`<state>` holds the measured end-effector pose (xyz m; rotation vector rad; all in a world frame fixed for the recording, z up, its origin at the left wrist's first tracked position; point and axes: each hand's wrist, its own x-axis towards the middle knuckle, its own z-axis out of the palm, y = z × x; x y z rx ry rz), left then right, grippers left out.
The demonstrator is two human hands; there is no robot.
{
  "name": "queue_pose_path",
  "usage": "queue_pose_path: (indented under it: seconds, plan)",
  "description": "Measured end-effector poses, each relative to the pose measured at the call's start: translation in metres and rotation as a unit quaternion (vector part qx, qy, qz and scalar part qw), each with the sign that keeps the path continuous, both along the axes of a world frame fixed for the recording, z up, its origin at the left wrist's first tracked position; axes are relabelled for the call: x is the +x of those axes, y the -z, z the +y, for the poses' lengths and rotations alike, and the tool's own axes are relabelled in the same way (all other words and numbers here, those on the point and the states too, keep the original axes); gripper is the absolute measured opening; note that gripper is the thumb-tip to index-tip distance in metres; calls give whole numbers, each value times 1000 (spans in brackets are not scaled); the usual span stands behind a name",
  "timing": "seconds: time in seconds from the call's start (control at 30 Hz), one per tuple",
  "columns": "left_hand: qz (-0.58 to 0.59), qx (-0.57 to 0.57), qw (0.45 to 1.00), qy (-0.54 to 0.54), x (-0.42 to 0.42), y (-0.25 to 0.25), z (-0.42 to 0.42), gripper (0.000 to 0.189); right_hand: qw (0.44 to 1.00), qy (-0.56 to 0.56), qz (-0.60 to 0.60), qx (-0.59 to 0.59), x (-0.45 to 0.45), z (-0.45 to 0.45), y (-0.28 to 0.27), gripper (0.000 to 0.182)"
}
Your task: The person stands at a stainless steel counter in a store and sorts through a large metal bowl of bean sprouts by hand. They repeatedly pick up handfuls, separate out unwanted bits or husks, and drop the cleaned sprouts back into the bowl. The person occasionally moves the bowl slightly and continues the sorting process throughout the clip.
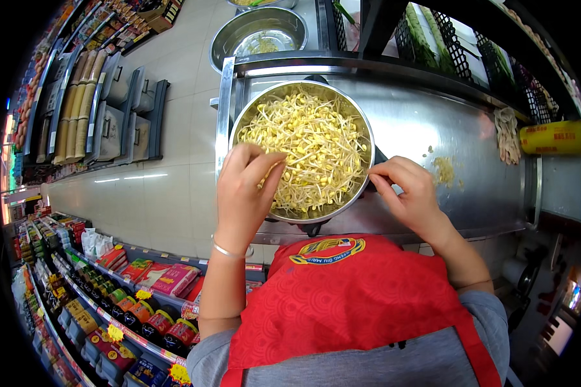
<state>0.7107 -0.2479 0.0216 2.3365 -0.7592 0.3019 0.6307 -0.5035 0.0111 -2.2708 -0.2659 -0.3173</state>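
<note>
A round metal basin (370,126) heaped with soybean sprouts (314,140) stands on a stainless steel table directly before me. My left hand (252,179) is over the basin's left side, thumb and fingertips brought close together at the sprouts; whether something thin is between them cannot be told. At the basin's right rim is my right hand (402,186), its thumb and forefinger nearly meeting, and whether it pinches a sprout is too small to see. A small pale heap of scraps (444,171) lies on the table to the right of that hand.
Beyond the table's far left corner stands another metal basin (298,34) with a few bits in it. Pale gloves (507,135) and a yellow roll (557,137) are at the right end. Black crates of vegetables (431,43) line the far side; stocked shelves (140,346) stand at left.
</note>
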Motion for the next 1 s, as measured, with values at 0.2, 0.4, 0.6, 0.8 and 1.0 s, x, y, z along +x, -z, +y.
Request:
queue_pose_path:
  seconds: [0.2,0.4,0.6,0.8,1.0]
  plan:
    - [50,86,991,87,5,-2,-16,19,1000,-15,-10,12,-16,4,3,5]
    - [98,121,982,106,-14,-3,6,17,999,35,7,-4,-29,-10,7,5]
    - [59,58,993,87,-17,-8,1,20,998,61,17,-15,-24,-9,12,11]
    - [45,2,994,-103,-17,10,17,31,900,106,291,308,-14,-7,35,36]
    - [72,38,984,-159,-17,24,31,36,871,84,373,308,8,10,47,50]
